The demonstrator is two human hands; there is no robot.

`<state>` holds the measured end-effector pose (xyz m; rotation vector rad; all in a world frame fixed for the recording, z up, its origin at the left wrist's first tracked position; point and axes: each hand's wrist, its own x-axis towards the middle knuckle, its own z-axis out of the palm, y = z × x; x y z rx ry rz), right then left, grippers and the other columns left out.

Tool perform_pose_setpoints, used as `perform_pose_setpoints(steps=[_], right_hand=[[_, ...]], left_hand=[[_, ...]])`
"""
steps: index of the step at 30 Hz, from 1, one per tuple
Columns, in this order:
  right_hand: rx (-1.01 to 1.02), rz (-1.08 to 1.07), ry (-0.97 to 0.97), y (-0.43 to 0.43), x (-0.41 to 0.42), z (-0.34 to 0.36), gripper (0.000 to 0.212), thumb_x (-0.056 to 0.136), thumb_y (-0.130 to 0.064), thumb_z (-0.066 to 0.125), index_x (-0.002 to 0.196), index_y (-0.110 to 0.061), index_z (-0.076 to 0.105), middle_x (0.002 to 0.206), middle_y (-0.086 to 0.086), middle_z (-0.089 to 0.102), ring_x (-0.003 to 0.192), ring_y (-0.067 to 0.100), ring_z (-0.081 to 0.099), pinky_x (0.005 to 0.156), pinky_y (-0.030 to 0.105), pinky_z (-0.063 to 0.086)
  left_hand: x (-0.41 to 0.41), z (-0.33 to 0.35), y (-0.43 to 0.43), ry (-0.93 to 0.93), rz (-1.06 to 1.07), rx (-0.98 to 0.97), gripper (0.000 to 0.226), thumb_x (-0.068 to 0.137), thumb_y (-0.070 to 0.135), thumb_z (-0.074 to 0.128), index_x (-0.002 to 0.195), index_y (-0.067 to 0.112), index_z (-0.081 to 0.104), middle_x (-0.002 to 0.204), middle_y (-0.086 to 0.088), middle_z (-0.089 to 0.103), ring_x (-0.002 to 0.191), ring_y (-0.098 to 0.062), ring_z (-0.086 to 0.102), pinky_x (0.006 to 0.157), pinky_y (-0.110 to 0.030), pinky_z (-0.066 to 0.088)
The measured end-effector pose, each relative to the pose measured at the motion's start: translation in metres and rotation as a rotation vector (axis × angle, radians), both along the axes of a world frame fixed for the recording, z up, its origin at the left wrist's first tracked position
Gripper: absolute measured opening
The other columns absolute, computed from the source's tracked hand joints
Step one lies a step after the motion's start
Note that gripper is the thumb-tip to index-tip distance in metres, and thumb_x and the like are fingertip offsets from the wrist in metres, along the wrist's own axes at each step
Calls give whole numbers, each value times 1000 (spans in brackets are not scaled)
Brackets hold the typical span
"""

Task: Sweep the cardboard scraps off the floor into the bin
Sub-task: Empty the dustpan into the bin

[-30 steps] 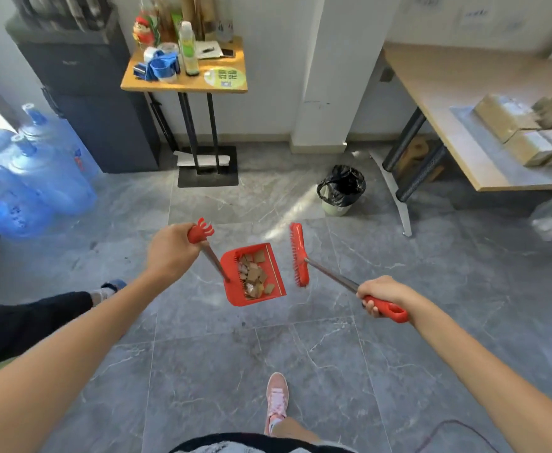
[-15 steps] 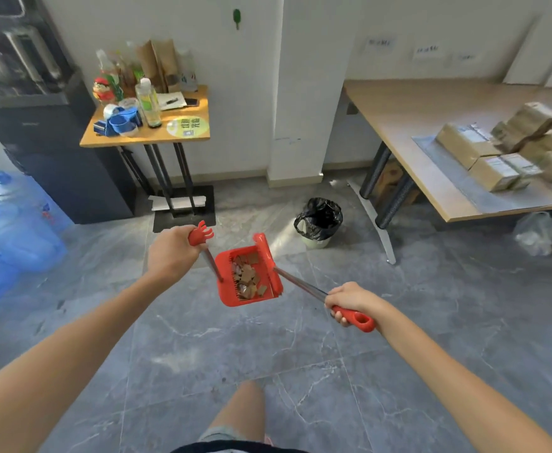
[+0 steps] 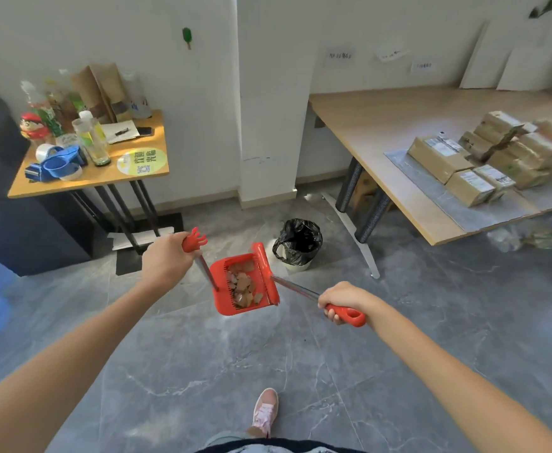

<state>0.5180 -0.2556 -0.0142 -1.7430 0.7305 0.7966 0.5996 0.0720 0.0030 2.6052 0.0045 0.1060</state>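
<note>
My left hand (image 3: 166,260) grips the red-topped metal handle of a red dustpan (image 3: 227,302), held above the floor. Several brown cardboard scraps (image 3: 242,285) lie in the pan. My right hand (image 3: 343,299) is closed on the red grip of a red brush (image 3: 265,273), whose head rests against the pan's right edge. A small bin lined with a black bag (image 3: 298,243) stands on the grey tiled floor just beyond and to the right of the pan, its mouth open.
A white pillar (image 3: 268,125) rises behind the bin. A small wooden side table (image 3: 104,178) with bottles and tape stands at the left, a large desk (image 3: 399,132) with cardboard boxes at the right, its leg (image 3: 359,243) near the bin. My pink shoe (image 3: 265,410) is below.
I have walked closer to the bin with the pan and brush. The brush head, apart from the pan a second ago, now lies against the pan's right edge.
</note>
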Motion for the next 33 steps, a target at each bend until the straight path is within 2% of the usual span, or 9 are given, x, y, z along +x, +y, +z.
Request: perform_pose_setpoints(steps=[3, 6, 11, 15, 23, 27, 30, 33], right_hand=[[-9, -32, -10, -14, 27, 6, 12, 82, 3, 52, 73, -4, 49, 60, 9, 47, 30, 9, 42, 36, 14, 35], [8, -70, -30, -29, 48, 14, 12, 83, 2, 53, 73, -3, 49, 60, 9, 47, 32, 10, 42, 36, 15, 35], [78, -157, -46, -62, 82, 31, 11, 86, 1, 52, 76, -3, 51, 63, 9, 47, 31, 8, 41, 32, 15, 35], [91, -222, -55, -97, 111, 42, 11, 87, 1, 52, 76, -2, 52, 64, 10, 49, 30, 8, 41, 32, 14, 36], [1, -225, -130, -182, 180, 36, 2, 86, 1, 52, 86, -1, 54, 64, 11, 50, 34, 9, 42, 33, 16, 37], [-55, -206, -149, -219, 219, 22, 11, 85, 3, 51, 94, -2, 54, 62, 10, 48, 34, 9, 42, 33, 16, 36], [-96, -205, -144, -239, 240, 7, 17, 85, 2, 51, 101, 3, 56, 62, 10, 48, 32, 8, 43, 34, 17, 37], [-143, -207, -153, -249, 256, -13, 39, 86, 3, 50, 124, 9, 50, 63, 11, 47, 37, 11, 43, 35, 19, 36]], left_hand=[[36, 7, -13, -4, -45, 6, 9, 78, 28, 72, 82, 20, 69, 71, -2, 66, 72, -28, 63, 62, -35, 50], [68, 16, -27, -30, -49, 38, 10, 78, 29, 72, 86, 23, 71, 76, -3, 69, 77, -30, 63, 65, -34, 48], [121, 30, -51, -73, -117, 47, 13, 78, 32, 72, 86, 23, 69, 76, -4, 70, 74, -32, 65, 69, -41, 55], [161, 38, -80, -132, -161, 63, 20, 79, 31, 72, 97, 22, 71, 80, -4, 72, 76, -32, 65, 71, -42, 56], [245, 34, -164, -159, -222, 195, 11, 79, 28, 67, 77, 18, 63, 66, -3, 63, 67, -34, 58, 62, -34, 47], [288, 24, -211, -162, -266, 266, 9, 81, 26, 66, 79, 17, 65, 61, -3, 57, 60, -31, 47, 60, -30, 34], [311, 13, -235, -188, -327, 314, 12, 81, 26, 61, 84, 17, 68, 65, -8, 64, 64, -38, 56, 58, -30, 34], [325, 2, -252, -213, -394, 315, 24, 78, 31, 51, 86, 19, 70, 66, -9, 66, 65, -39, 60, 57, -29, 34]])
